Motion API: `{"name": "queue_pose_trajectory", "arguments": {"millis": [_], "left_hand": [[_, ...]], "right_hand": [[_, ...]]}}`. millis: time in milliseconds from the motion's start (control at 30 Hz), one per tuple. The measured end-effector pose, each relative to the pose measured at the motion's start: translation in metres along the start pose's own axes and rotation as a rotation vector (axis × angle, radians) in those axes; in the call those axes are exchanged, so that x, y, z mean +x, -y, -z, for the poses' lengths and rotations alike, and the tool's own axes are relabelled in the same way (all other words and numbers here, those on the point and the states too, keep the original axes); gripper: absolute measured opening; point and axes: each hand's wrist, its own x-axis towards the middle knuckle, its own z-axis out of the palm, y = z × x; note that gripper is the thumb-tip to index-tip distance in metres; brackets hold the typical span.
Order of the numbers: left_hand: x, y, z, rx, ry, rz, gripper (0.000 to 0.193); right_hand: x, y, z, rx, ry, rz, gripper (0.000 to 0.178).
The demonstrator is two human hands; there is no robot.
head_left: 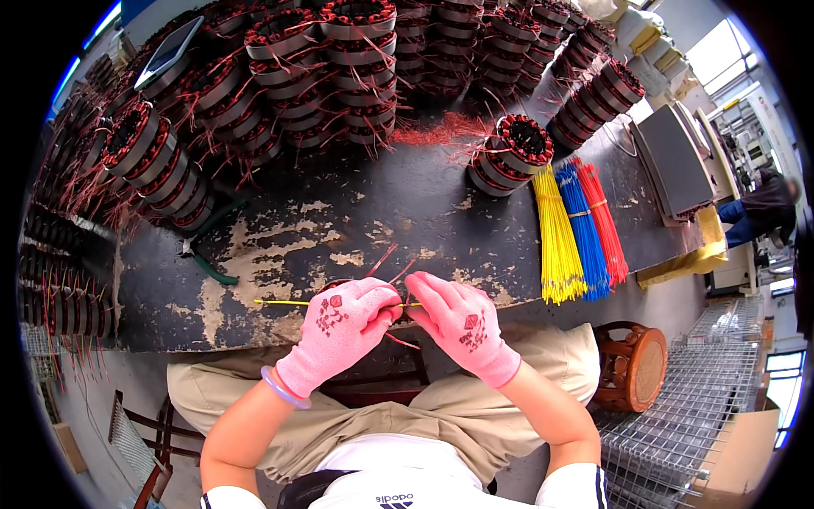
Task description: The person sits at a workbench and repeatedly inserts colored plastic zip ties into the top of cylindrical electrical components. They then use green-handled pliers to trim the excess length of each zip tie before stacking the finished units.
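Both my hands wear pink gloves and meet at the table's near edge. My left hand (343, 327) is closed on a thin yellow wire (280, 302), whose free length sticks out to the left. My right hand (462, 327) pinches close beside it, where a short bit of yellow shows between the fingertips. Thin red leads (383, 258) poke up past the fingers, and another comes out below. They seem to belong to a wound ring mostly hidden under my hands. Exactly how the wire and leads meet is covered by my fingers.
Stacks of wound motor stators (359, 68) line the table's back and left. A shorter stack (509, 157) stands right of centre, beside bundles of yellow (557, 237), blue (583, 229) and red wires (600, 222). Green-handled pliers (214, 270) lie left. A wooden stool (632, 366) stands at right.
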Motion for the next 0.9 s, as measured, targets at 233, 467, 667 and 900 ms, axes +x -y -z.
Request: {"name": "queue_pose_trajectory", "arguments": {"millis": [233, 467, 667, 900], "left_hand": [[-0.001, 0.000, 0.002, 0.008, 0.012, -0.005, 0.017], [-0.001, 0.000, 0.002, 0.019, 0.024, -0.003, 0.019], [-0.001, 0.000, 0.002, 0.042, 0.013, -0.051, 0.019], [0.000, -0.001, 0.001, 0.009, 0.014, -0.022, 0.019]], "right_hand": [[0.009, -0.009, 0.015, 1.446, 0.670, -1.026, 0.027], [0.008, -0.001, 0.014, 0.299, 0.273, -0.164, 0.020], [0.024, -0.010, 0.011, 1.023, 0.621, -0.911, 0.022], [0.002, -0.002, 0.009, -0.110, 0.013, 0.029, 0.025]]}}
